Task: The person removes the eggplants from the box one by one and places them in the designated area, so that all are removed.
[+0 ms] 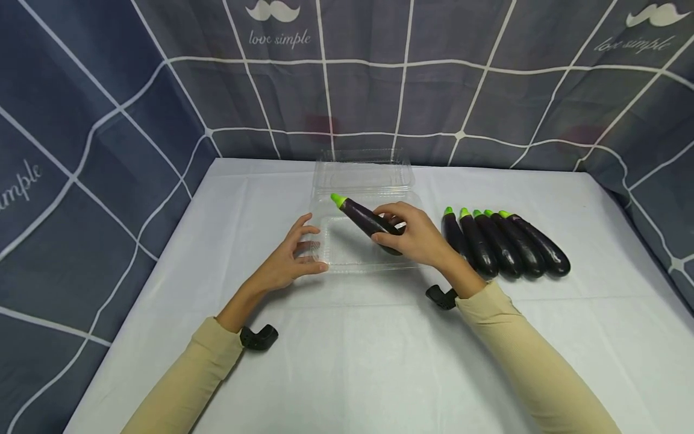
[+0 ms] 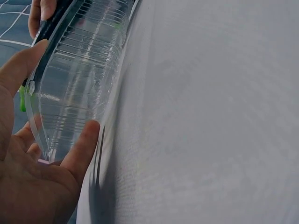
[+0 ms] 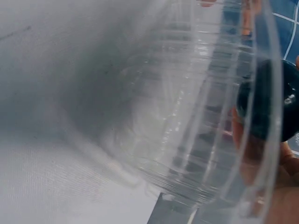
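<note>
A dark purple eggplant (image 1: 360, 216) with a bright green stem end is gripped by my right hand (image 1: 411, 235), tilted above a clear plastic clamshell container (image 1: 368, 267). Its stem points up and left. My left hand (image 1: 286, 263) is at the container's left end with fingers spread, fingertips right at the wall and rim. The left wrist view shows the ribbed container side (image 2: 84, 70) between thumb and fingers. Through the clear wall in the right wrist view, the eggplant's rounded end (image 3: 268, 100) shows above the rim.
Several more eggplants (image 1: 496, 247) lie side by side on the white tablecloth to the right, stems away from me. The container's hinged lid (image 1: 363, 176) stands open at the back, near the grey-blue checked curtain (image 1: 363, 96). Small black devices (image 1: 259, 337) are on both wrists.
</note>
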`<state>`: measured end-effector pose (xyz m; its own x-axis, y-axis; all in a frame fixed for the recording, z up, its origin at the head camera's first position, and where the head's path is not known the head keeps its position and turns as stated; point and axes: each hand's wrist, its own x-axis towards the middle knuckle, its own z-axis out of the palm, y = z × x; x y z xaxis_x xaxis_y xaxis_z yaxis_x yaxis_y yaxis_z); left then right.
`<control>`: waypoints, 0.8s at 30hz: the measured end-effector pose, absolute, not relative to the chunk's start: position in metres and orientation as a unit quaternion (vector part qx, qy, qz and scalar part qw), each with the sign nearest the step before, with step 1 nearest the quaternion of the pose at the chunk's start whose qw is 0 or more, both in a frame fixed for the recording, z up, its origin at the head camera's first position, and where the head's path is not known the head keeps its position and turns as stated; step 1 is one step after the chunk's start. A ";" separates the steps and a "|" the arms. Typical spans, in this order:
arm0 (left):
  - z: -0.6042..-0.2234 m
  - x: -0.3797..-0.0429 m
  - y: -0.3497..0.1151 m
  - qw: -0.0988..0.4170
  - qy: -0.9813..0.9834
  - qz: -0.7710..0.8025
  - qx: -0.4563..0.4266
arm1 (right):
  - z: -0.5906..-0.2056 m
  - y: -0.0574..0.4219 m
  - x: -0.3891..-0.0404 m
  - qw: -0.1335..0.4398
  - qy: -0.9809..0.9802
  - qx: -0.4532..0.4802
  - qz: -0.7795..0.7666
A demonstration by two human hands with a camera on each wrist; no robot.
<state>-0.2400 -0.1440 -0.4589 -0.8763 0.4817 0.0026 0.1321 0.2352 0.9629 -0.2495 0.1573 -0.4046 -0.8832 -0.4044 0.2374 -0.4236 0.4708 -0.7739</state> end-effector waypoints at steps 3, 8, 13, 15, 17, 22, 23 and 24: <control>-0.458 -0.240 -0.144 0.150 0.772 0.585 0.200 | -0.401 0.159 -0.245 0.017 -0.853 0.243 0.462; -0.458 -0.239 -0.144 0.151 0.768 0.588 0.203 | -0.395 0.164 -0.236 0.017 -0.845 0.237 0.479; -0.459 -0.239 -0.144 0.151 0.768 0.587 0.206 | -0.391 0.171 -0.229 0.019 -0.836 0.250 0.488; -0.459 -0.239 -0.144 0.150 0.769 0.586 0.207 | -0.392 0.174 -0.226 0.020 -0.834 0.260 0.486; -0.459 -0.239 -0.145 0.151 0.769 0.585 0.208 | -0.392 0.177 -0.224 0.019 -0.835 0.269 0.480; -0.459 -0.239 -0.145 0.151 0.768 0.587 0.208 | -0.391 0.184 -0.218 0.014 -0.836 0.278 0.473; -0.459 -0.239 -0.145 0.151 0.767 0.588 0.207 | -0.391 0.185 -0.217 0.014 -0.836 0.278 0.473; -0.459 -0.239 -0.145 0.151 0.767 0.588 0.207 | -0.391 0.187 -0.216 0.013 -0.836 0.279 0.472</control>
